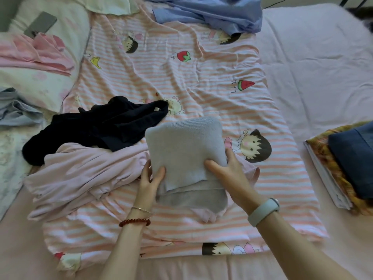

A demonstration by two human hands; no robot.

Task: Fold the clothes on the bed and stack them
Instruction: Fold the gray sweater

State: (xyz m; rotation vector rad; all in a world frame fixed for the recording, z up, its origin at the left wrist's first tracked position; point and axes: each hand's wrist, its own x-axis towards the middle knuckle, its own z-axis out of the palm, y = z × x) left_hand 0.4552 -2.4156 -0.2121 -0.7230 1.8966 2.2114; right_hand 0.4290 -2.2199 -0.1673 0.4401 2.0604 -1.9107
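Observation:
A folded grey knit garment (185, 142) is held just above the striped cartoon blanket (181, 77) in the middle of the bed. My left hand (150, 178) grips its left edge, thumb on top. My right hand (228, 172) grips its right edge, thumb on top and fingers underneath. A crumpled pale pink garment (80, 174) lies under and to the left of it. Behind that sprawls a black garment (101, 126). At the right edge stands a stack of folded clothes (347, 162), dark blue on top.
A loose blue shirt (212, 13) lies at the far end of the bed. On the pillow (50, 83) at the left rest pink clothes (36, 53) and a phone (42, 24). A light blue garment (14, 108) sits at the left edge.

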